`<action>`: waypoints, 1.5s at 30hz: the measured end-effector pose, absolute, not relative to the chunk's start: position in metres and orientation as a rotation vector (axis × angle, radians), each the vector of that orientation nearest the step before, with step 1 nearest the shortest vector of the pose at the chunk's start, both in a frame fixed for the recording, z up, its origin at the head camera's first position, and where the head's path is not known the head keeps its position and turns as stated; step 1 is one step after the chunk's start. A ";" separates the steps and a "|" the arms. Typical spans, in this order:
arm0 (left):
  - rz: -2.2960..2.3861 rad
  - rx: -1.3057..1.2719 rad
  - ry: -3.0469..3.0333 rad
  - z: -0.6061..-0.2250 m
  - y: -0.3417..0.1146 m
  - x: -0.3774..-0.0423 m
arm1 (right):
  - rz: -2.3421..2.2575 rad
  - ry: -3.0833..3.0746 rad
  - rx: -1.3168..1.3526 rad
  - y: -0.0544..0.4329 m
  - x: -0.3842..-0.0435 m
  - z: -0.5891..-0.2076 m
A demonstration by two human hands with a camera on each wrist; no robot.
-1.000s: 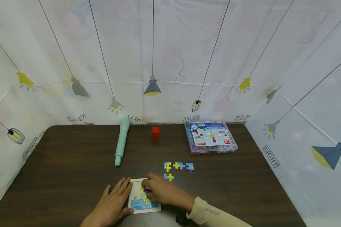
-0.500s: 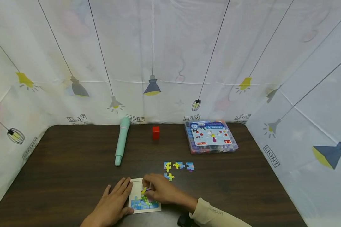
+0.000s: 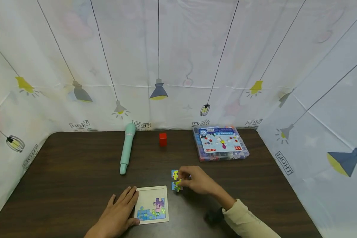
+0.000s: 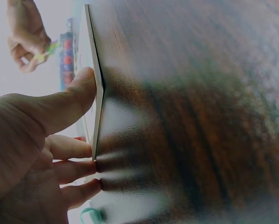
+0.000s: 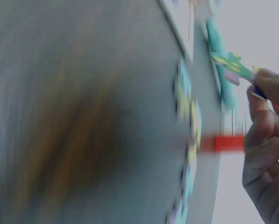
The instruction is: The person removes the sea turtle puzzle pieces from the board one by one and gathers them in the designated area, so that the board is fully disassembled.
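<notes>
The pale puzzle tray (image 3: 144, 197) lies flat, the left hand (image 3: 116, 211) at its edge, blue and purple pieces (image 3: 160, 215) joined inside; the right hand (image 3: 197, 180) pinches a green-yellow piece (image 5: 233, 66) near loose pieces (image 3: 175, 173).

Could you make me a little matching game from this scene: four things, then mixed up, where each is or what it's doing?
1. Left hand
2. Right hand
3. Red block
4. Plastic case

A. Between the pale green stick and the plastic case
B. Pinching a puzzle piece
C. Bearing a printed label
D. Touching the puzzle tray

Pairs: 1-D, 2-B, 3-A, 4-C.
</notes>
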State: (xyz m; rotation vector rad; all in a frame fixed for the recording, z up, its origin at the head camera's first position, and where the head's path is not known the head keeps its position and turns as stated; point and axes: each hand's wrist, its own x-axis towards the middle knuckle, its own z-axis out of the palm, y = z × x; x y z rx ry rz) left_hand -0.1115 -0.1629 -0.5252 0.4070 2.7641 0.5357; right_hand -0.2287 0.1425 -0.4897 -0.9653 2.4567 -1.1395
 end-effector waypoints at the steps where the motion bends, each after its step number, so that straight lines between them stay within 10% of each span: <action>1: 0.536 0.409 2.765 -0.525 -0.163 -0.111 | -1.104 2.474 -0.949 0.149 -0.233 -0.490; 34: 0.549 0.378 2.751 -0.524 -0.162 -0.112 | -0.575 2.795 -0.802 0.151 -0.233 -0.510; 45: 0.543 0.381 2.754 -0.522 -0.162 -0.112 | -0.543 2.512 -1.303 0.102 -0.206 -0.502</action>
